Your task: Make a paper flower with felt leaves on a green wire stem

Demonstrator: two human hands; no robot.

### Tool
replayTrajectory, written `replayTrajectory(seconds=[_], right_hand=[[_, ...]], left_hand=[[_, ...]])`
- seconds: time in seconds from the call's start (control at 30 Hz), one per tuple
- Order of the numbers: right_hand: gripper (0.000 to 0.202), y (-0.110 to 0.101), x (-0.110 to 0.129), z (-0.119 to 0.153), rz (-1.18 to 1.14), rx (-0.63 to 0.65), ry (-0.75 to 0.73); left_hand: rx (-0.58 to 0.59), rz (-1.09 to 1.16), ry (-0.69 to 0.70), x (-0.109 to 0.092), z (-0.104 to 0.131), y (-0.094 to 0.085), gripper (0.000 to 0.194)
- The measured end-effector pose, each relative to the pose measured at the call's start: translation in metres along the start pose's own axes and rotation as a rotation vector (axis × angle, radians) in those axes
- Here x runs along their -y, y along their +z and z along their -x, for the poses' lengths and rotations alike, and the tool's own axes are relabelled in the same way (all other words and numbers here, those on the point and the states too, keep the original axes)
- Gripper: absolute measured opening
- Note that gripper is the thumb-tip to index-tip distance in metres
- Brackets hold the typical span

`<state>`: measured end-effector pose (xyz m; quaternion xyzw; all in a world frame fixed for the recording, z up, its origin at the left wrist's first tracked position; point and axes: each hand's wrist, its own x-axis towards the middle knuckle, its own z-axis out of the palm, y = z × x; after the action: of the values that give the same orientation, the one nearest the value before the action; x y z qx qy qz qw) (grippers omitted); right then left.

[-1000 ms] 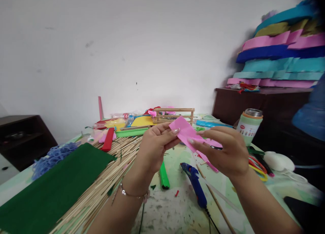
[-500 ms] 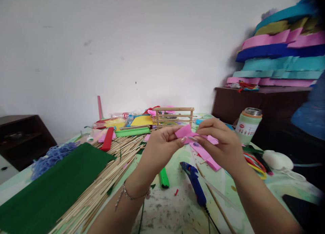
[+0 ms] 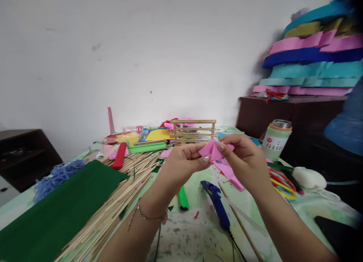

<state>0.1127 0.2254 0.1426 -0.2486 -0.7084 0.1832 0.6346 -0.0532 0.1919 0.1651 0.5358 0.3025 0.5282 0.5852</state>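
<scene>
Between my two hands a small piece of pink crepe paper (image 3: 214, 152) is held up above the table, with a crease running down its middle. My left hand (image 3: 185, 161) pinches its left side between thumb and fingers. Thumb and fingers of my right hand (image 3: 246, 159) grip the right side. Below them lies a blue hot glue gun (image 3: 217, 205), its nozzle pointing away from me. A longer pink paper strip (image 3: 229, 175) rests on the table behind the right hand. A bright green roll (image 3: 183, 199) lies under my left wrist.
Wooden sticks (image 3: 113, 209) and a dark green sheet (image 3: 56, 212) cover the left side. A stick frame (image 3: 194, 131) stands at the back. On the right are a thermos (image 3: 276, 142), a white mouse (image 3: 309, 178) and a black phone (image 3: 337, 233).
The pink paper has gone from a flatter strip to a creased, gathered shape. My right thumb has moved up onto its front face, while my left hand keeps its pinch.
</scene>
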Motion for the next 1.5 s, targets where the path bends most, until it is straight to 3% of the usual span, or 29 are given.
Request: replayTrajectory(seconds=[0.13,0.27,0.4,0.53,0.67,0.8,1.13,1.5], right_hand=[[0.010,-0.003,0.004,0.000,0.052,0.022,-0.217],[0.019,-0.012,0.010,-0.001,0.094,0.088,-0.466],[0.020,-0.018,0.013,-0.003,0.083,0.189,-0.541],[0.019,-0.014,0.011,-0.004,0.084,0.130,-0.439],[0.010,-0.006,0.007,-0.002,0.049,0.013,-0.206],[0.006,-0.001,0.002,-0.001,-0.036,-0.007,-0.052],[0.009,0.000,0.002,0.002,-0.022,-0.023,0.054],[0.009,0.002,0.002,0.003,0.032,-0.045,0.045]], left_hand=[[-0.111,0.034,-0.023,0.001,-0.001,-0.001,0.029],[-0.200,0.007,0.050,0.001,-0.001,0.000,0.029],[-0.210,-0.032,0.101,0.000,0.002,0.002,0.028],[-0.222,-0.128,0.123,0.001,0.004,0.004,0.027],[-0.227,-0.244,0.198,0.004,0.005,0.007,0.024],[-0.186,-0.295,0.212,0.005,0.005,0.008,0.024],[-0.141,-0.352,0.213,0.004,0.005,0.005,0.023],[-0.059,-0.389,0.218,0.003,0.006,0.004,0.034]])
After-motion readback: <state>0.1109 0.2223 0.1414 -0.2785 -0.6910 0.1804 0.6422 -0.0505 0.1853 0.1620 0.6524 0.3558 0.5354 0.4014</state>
